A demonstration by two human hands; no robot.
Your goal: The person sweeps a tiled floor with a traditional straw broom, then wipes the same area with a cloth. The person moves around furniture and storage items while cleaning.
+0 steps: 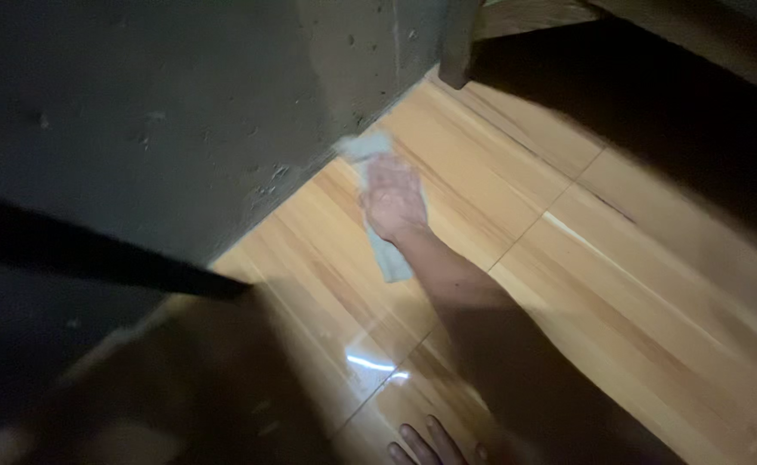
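Observation:
My right hand (391,200) reaches forward and lies palm down on a pale grey cloth (393,260), pressing it onto the glossy wood-look floor (619,284) beside the foot of a grey concrete wall (180,112). The cloth shows beyond the fingers next to the wall and behind the wrist. My forearm runs back to the lower right. Only the spread fingertips of my left hand (430,448) show at the bottom edge, resting on the floor and holding nothing.
A dark furniture leg (456,47) stands at the top by the wall, with deep shadow under furniture at the top right. A dark bar (94,256) crosses the left side diagonally. A blurred brownish shape fills the lower left.

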